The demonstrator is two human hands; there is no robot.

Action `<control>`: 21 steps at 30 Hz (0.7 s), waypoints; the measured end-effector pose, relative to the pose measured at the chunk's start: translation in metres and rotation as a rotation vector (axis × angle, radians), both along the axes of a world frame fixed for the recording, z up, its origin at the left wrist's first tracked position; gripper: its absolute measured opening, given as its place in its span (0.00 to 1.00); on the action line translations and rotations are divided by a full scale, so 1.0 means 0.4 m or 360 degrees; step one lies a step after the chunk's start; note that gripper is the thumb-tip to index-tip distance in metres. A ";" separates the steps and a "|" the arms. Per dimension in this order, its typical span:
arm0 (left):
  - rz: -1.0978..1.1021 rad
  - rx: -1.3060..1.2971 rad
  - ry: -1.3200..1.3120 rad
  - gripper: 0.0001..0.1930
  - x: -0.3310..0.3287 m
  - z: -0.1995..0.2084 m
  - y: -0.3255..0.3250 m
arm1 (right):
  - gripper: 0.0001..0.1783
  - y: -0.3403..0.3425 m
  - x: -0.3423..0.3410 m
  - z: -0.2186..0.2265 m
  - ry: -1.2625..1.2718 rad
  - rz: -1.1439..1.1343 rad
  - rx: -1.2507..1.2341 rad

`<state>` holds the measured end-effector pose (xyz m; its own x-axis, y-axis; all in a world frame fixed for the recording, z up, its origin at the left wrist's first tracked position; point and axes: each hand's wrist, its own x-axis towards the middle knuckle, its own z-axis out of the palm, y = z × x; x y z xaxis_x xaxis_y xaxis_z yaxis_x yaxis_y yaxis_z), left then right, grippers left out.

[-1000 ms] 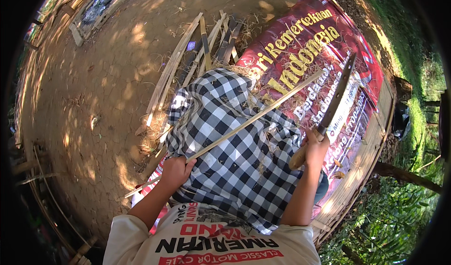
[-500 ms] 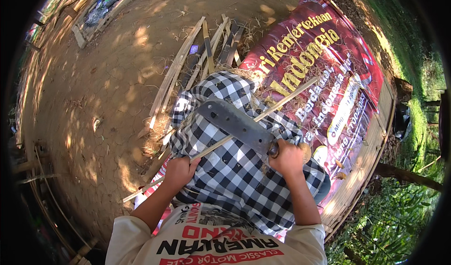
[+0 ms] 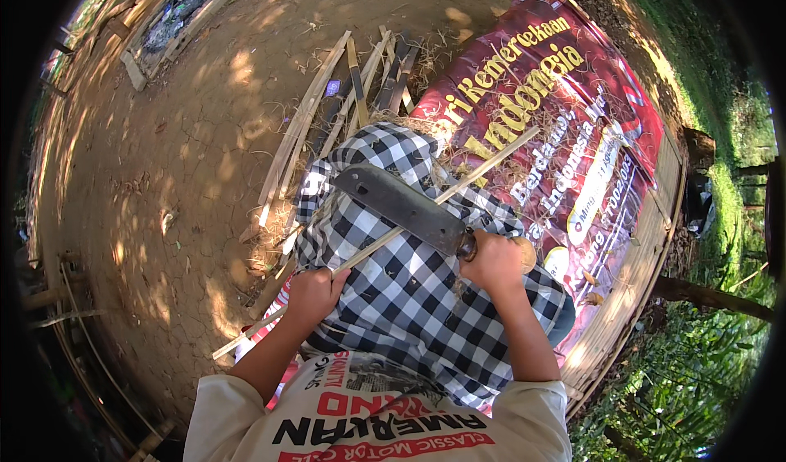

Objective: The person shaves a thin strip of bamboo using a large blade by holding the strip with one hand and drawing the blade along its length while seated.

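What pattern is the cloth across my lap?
Black-and-white checked cloth, clearest in the head view.

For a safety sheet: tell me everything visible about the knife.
The knife has a broad, dark, metallic-looking blade with a rounded end, a dark collar and a pale, wood-like handle. The right hand grips it, blade pointing forward and left, crossing over the strip above the checked cloth. Whether it touches the strip is unclear.

Dappled sunlight on soil [image 3: 196,159]; edges warped, black.
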<state>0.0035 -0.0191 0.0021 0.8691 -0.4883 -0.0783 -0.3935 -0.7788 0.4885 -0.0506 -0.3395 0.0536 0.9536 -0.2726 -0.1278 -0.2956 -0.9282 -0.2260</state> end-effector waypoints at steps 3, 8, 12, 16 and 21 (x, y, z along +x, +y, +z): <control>0.0030 -0.0038 -0.0012 0.26 -0.002 0.011 -0.009 | 0.11 -0.009 0.006 -0.009 -0.0035 -0.0030 -0.0023; 0.0052 -0.0080 -0.0010 0.27 -0.003 0.025 -0.014 | 0.10 -0.030 0.002 -0.013 -0.0013 -0.0115 -0.0090; 0.0031 -0.0034 -0.0061 0.27 0.000 0.022 -0.012 | 0.10 -0.111 -0.008 0.008 0.0027 -0.0251 -0.0291; -0.0014 -0.0073 -0.0088 0.27 -0.001 -0.010 -0.014 | 0.09 -0.081 -0.008 0.023 0.0053 -0.0306 -0.0324; -0.0020 -0.0048 -0.0117 0.27 0.001 -0.008 -0.015 | 0.09 0.031 0.018 0.026 0.0080 -0.0147 -0.0072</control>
<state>0.0039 -0.0252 -0.0011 0.8659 -0.5002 0.0004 -0.4387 -0.7591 0.4809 -0.0433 -0.3270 0.0642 0.9168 -0.3655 -0.1606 -0.3903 -0.9054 -0.1671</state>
